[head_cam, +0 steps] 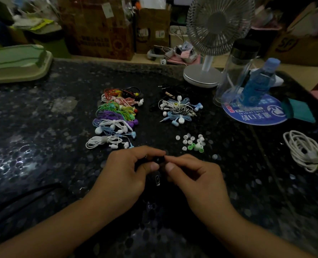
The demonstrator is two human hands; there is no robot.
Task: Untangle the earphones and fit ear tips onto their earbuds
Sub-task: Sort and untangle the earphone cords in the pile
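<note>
My left hand and my right hand meet at the near centre of the dark table, both pinching a small black earbud between thumbs and fingertips. A black inline remote of the same earphone hangs just below. Loose white and green ear tips lie scattered just beyond my right hand. A row of coiled coloured earphones lies beyond my left hand. A tangled pile of white, blue and striped earphones sits further back at centre.
A white desk fan stands at the back. A clear jar and a blue bottle rest on a round blue mat. A coiled white cable lies at the right; a green tray sits far left.
</note>
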